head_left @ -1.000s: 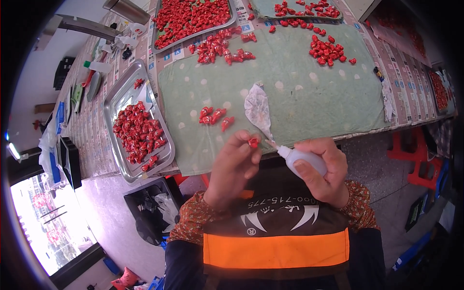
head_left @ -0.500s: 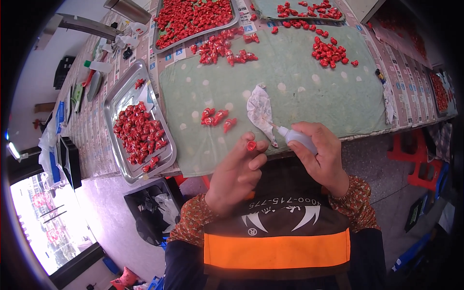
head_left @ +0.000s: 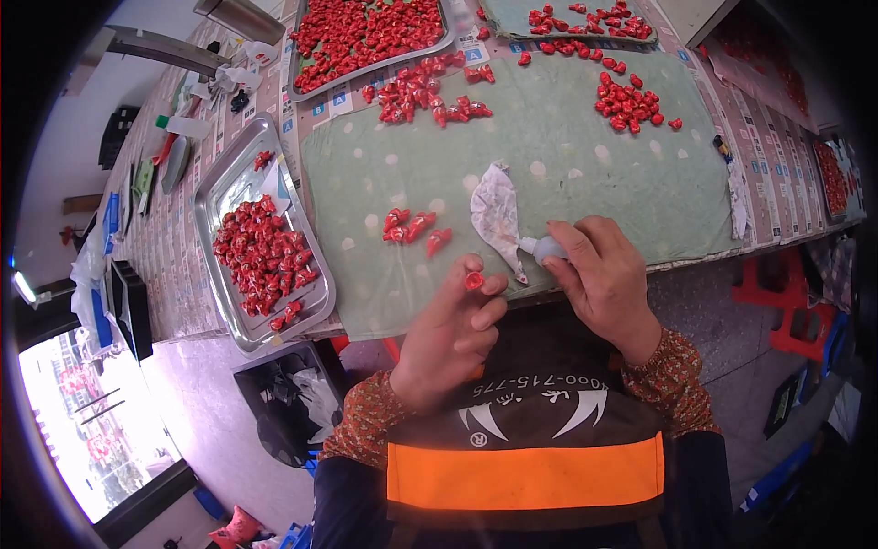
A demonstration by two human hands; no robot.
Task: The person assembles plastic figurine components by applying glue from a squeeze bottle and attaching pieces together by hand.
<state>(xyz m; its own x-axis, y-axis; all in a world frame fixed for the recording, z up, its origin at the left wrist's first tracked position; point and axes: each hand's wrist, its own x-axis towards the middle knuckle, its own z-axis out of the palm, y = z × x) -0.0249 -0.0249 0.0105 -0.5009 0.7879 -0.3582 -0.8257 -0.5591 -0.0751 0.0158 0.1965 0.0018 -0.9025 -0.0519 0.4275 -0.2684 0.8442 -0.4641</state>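
Note:
Between the thumb and fingers of my left hand [head_left: 450, 328] is a small red plastic piece [head_left: 473, 281], its hollow round side facing up. My right hand [head_left: 605, 282] grips a small whitish squeeze bottle [head_left: 547, 248] with a narrow nozzle, which points left at the lower part of a crumpled white cloth [head_left: 495, 212]. Whether the nozzle touches the cloth I cannot tell. Just beyond my left hand, a few red figure-like pieces [head_left: 420, 225] lie on the green spotted cloth [head_left: 585, 197].
On the left stands a metal tray [head_left: 327, 306] of red pieces; another full tray [head_left: 445, 41] is at the back. Loose piles of red pieces [head_left: 416, 91] and round red parts [head_left: 629, 102] sit farther off. A black bin [head_left: 265, 416] is below the table edge.
My right hand has tipped the bottle flatter and brought its nozzle slightly lower, by the white cloth. The left hand, with the red piece, has barely moved.

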